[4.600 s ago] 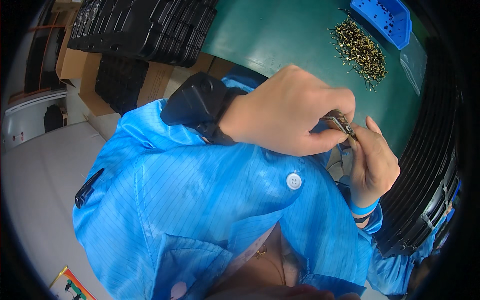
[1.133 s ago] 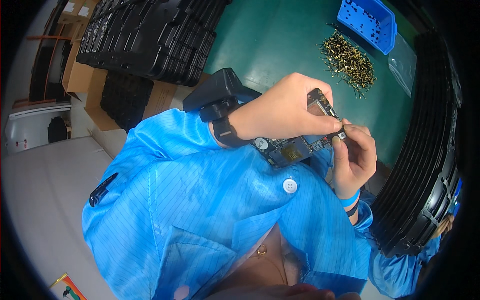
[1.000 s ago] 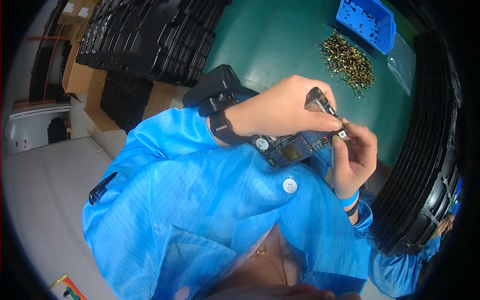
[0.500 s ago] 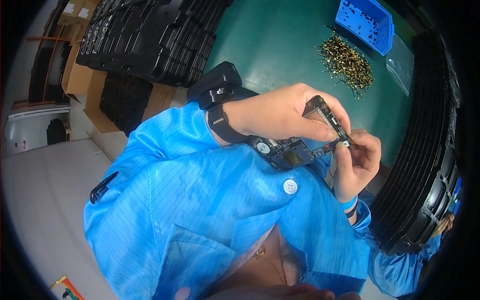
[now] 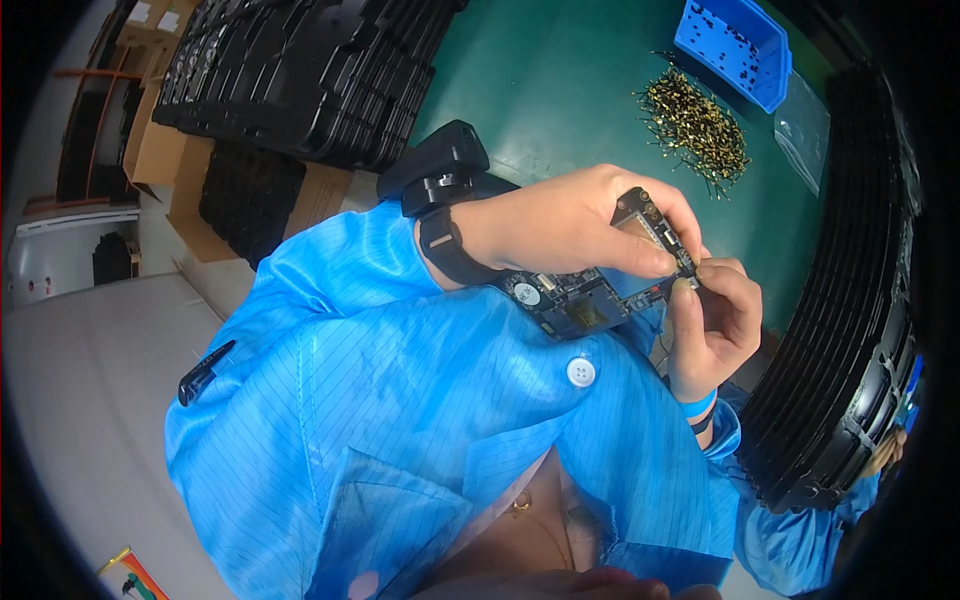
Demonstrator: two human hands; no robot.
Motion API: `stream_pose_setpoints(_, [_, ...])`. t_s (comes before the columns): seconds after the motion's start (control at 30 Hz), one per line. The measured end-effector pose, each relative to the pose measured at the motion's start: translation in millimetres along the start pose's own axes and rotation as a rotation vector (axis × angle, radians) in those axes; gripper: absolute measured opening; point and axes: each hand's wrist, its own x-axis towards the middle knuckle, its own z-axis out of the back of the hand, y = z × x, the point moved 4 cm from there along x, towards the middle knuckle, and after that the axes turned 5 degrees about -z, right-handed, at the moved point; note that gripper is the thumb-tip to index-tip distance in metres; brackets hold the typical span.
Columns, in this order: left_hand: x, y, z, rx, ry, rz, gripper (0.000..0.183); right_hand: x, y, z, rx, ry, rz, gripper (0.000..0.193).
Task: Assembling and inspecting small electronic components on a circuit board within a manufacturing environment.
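A black circuit board is held tilted in front of my chest. It carries a metal frame, small connectors and a round white sticker. My left hand is closed on it, the thumb across its face and the fingers behind its far edge. At the board's right corner, my right hand pinches with thumb and forefinger. Whether a small part sits between those fingertips is hidden. A black strap with a bulky black device is round my left wrist.
On the green table lies a pile of small black and gold parts. Behind it are a blue bin and a clear bag. Black trays stand stacked left and right. Another person's hand shows far right.
My right fingertips have shifted slightly on the board's corner, the forefinger now lying closer to its edge. My left hand keeps its hold, and the board has barely moved.
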Motion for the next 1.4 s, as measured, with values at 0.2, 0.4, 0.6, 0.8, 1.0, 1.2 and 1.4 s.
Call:
stream_pose_setpoints(0.2, [-2, -2, 0, 0.085, -0.049, -0.009, 0.022, -2, 1, 1, -0.110, -0.001, 0.032, 0.022])
stream_pose_setpoints(0.4, [-3, -6, -1, 0.129, -0.052, -0.011, 0.024, -3, 4, -1, -0.239, -0.037, 0.187, 0.029])
stream_pose_setpoints(0.6, [-5, -5, -1, 0.064, 0.002, 0.012, 0.025, -2, 12, -5, -0.383, -0.032, 0.307, 0.030])
stream_pose_setpoints(0.8, [-6, -7, 0, 0.003, 0.004, -0.013, 0.024, -1, 7, -5, -0.312, 0.013, 0.255, 0.031])
stream_pose_setpoints(1.0, [-6, -15, 3, 0.473, -0.149, -0.284, 0.018, -2, -7, -2, -0.017, -0.195, -0.206, 0.021])
stream_pose_setpoints(1.2, [-9, -24, -2, 0.914, -0.318, -0.701, 0.017, 3, -5, -2, 0.279, 0.006, -0.443, 0.010])
stream_pose_setpoints(1.4, [-12, -25, -9, 1.036, -0.346, -0.808, 0.018, 9, 0, -8, 0.356, -0.044, -0.384, 0.016])
